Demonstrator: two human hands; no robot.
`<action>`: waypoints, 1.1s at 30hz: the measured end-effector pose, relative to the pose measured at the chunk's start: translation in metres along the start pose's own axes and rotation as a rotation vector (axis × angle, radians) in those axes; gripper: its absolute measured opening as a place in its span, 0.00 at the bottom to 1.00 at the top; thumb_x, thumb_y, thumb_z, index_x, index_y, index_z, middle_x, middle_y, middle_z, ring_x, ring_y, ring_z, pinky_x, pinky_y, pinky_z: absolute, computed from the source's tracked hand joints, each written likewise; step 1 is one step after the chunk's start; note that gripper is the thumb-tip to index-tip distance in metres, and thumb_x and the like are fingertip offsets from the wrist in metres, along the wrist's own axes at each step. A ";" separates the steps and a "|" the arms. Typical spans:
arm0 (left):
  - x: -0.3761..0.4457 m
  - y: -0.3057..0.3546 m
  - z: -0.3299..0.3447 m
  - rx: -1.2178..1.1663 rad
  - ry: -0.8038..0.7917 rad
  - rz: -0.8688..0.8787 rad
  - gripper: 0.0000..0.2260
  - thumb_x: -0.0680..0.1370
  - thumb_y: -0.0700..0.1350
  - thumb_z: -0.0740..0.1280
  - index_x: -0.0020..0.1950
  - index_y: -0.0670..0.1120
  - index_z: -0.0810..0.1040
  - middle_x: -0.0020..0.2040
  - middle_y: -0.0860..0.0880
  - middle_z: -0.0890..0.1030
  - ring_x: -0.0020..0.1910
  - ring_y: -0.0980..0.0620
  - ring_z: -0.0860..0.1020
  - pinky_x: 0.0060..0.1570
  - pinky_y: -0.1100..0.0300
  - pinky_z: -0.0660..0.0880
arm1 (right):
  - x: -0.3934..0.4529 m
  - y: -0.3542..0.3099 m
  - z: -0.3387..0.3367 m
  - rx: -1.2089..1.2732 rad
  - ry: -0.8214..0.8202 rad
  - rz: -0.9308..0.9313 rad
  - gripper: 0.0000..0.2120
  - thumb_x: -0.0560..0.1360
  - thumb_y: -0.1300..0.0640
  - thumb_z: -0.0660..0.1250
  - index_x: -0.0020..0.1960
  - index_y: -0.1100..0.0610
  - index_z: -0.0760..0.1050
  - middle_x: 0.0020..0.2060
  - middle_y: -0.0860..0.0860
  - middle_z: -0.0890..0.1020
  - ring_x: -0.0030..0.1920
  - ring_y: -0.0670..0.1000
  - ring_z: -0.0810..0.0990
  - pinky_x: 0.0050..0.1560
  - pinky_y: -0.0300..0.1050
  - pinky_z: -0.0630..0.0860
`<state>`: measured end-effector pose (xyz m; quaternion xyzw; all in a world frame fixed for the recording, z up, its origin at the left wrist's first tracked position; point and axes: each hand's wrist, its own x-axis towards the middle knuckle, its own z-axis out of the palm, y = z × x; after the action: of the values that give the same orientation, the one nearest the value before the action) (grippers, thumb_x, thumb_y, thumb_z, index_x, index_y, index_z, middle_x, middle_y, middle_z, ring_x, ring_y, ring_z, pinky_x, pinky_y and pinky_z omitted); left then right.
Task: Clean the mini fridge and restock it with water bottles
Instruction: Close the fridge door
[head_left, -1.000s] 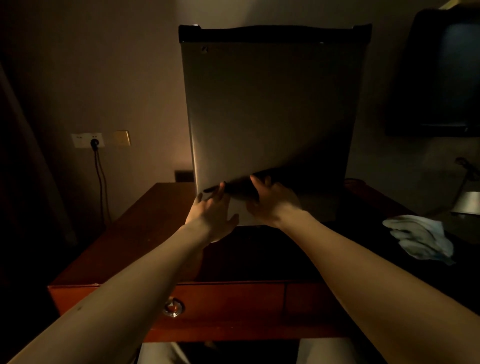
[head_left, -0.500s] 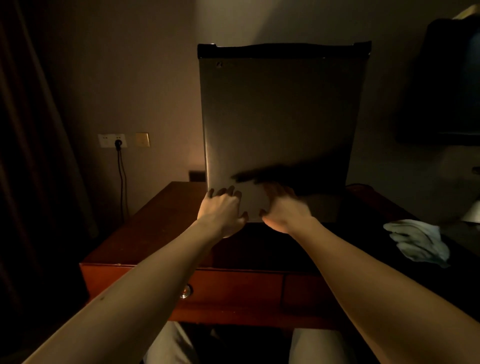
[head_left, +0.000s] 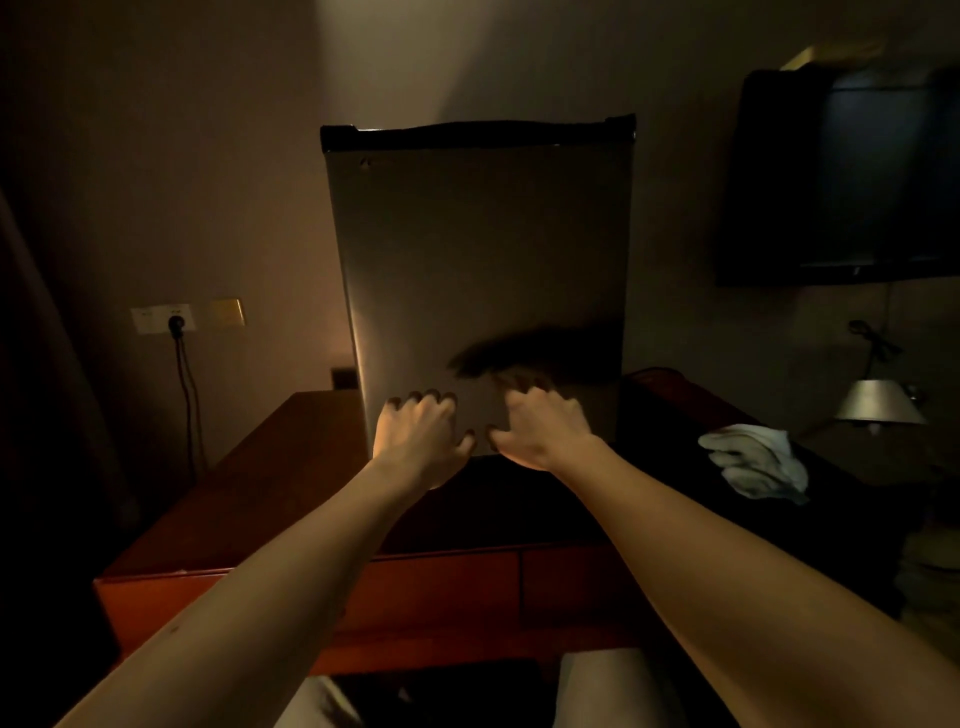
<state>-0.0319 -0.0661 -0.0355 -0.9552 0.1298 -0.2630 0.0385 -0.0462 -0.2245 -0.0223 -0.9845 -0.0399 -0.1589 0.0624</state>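
Mini fridge (head_left: 478, 270) stands shut on the wooden desk (head_left: 270, 488), and against the bottom of its door the left hand (head_left: 415, 436) now has its fingers curled in, where a second ago they lay spread, while the right hand (head_left: 545, 426) shows bent fingertips touching the panel, clamped on nothing. Neither hand grips an edge, so opening looks not yet begun. Farther right lies a white cloth (head_left: 753, 462), and no water bottles are in view.

A crumpled white cloth (head_left: 753, 460) lies on the wooden bench (head_left: 270, 483). A television (head_left: 841, 176) hangs on the wall; a plug (head_left: 176, 323) sits in the wall socket.
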 end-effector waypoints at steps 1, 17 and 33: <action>-0.001 0.000 0.001 0.002 -0.005 -0.003 0.20 0.77 0.62 0.58 0.61 0.50 0.74 0.59 0.47 0.79 0.57 0.46 0.78 0.55 0.50 0.69 | -0.001 0.001 0.000 -0.007 0.003 0.005 0.21 0.76 0.40 0.63 0.62 0.52 0.73 0.56 0.54 0.79 0.58 0.57 0.77 0.57 0.56 0.73; -0.008 -0.015 -0.004 -0.024 0.044 -0.028 0.21 0.78 0.62 0.59 0.61 0.49 0.73 0.58 0.47 0.78 0.57 0.47 0.77 0.56 0.50 0.71 | -0.008 0.009 -0.011 -0.001 0.041 -0.026 0.30 0.76 0.40 0.63 0.75 0.50 0.62 0.67 0.55 0.73 0.68 0.58 0.69 0.66 0.59 0.68; 0.019 -0.015 -0.011 -0.119 0.102 0.010 0.19 0.78 0.61 0.60 0.59 0.49 0.74 0.54 0.48 0.79 0.52 0.49 0.78 0.52 0.52 0.71 | 0.022 0.008 -0.023 -0.014 0.090 -0.046 0.21 0.77 0.41 0.64 0.65 0.51 0.70 0.58 0.53 0.77 0.60 0.56 0.76 0.57 0.56 0.72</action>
<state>-0.0184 -0.0570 -0.0151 -0.9406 0.1515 -0.3030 -0.0238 -0.0317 -0.2337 0.0056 -0.9756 -0.0587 -0.2047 0.0535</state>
